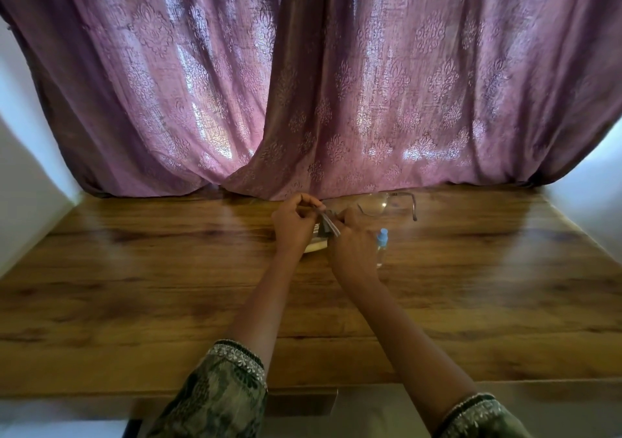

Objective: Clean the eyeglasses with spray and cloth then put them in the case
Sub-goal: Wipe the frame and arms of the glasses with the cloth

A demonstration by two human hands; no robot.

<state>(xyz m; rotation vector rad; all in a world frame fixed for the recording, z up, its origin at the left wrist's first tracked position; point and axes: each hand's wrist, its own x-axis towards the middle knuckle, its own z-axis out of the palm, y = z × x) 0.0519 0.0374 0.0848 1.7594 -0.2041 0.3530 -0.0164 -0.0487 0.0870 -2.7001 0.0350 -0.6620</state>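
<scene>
cloth [329, 226] in right grip [351, 239], eyeglasses [387, 203] just beyond

Unfolded eyeglasses [373, 206] near blue-capped spray bottle [382, 240]

Eyeglasses [373, 206] lie on the table [168, 269] behind the spray bottle [382, 237] — the case [314, 246] sits left of both.

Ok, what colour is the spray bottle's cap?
The cap is light blue; the head view shows it best.
</scene>
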